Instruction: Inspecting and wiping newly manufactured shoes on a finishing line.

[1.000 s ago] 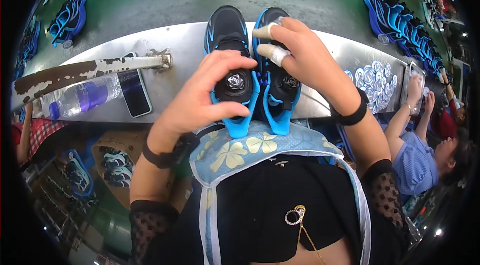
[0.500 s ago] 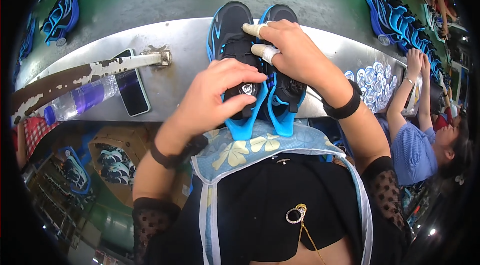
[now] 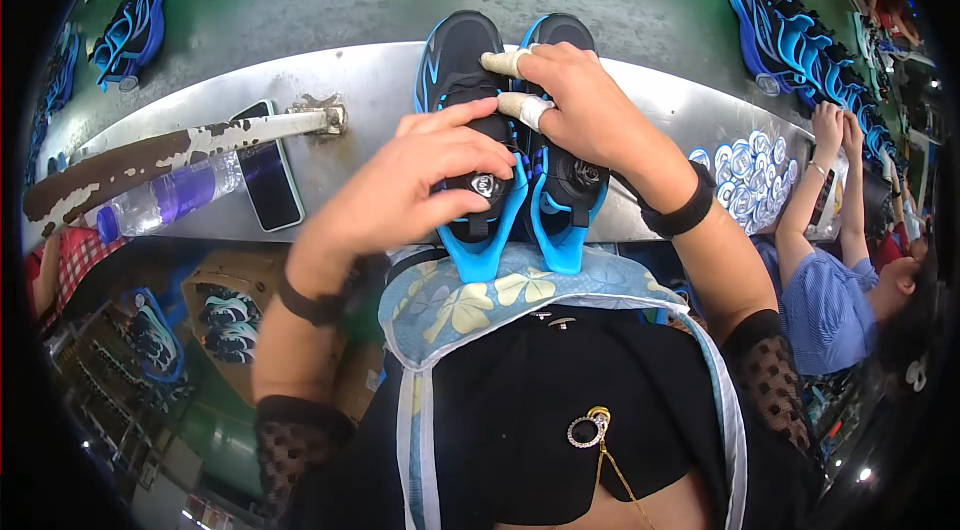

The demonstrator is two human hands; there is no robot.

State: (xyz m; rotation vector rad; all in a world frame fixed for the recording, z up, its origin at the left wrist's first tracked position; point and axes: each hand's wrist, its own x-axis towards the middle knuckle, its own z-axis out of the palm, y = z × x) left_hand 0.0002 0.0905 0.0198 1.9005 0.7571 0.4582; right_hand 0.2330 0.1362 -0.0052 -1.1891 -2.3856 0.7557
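A pair of black-and-blue sports shoes stands before me, toes pointing away: the left shoe [image 3: 468,40] and the right shoe [image 3: 563,31]. My left hand [image 3: 415,175] curls around the tongue of the left shoe, its thumb and middle finger at a round dial [image 3: 487,185]. Its index finger stretches to the strap area above. My right hand [image 3: 585,110] lies over the right shoe, with two taped fingers pressed on the inner side of the left shoe. Another round dial [image 3: 586,172] shows on the right shoe, below that hand. The right hand's other fingertips are hidden.
A phone [image 3: 270,185] and a plastic bottle [image 3: 175,192] lie left, beside a worn metal bar [image 3: 150,162]. Round labels [image 3: 750,180] are heaped right. More shoes [image 3: 790,35] stand beyond, near a co-worker's hands [image 3: 835,130]. A carton [image 3: 190,305] sits lower left.
My left index finger has stretched forward to the strap, and the left forearm has swung a little left. My right hand keeps its place on the shoes.
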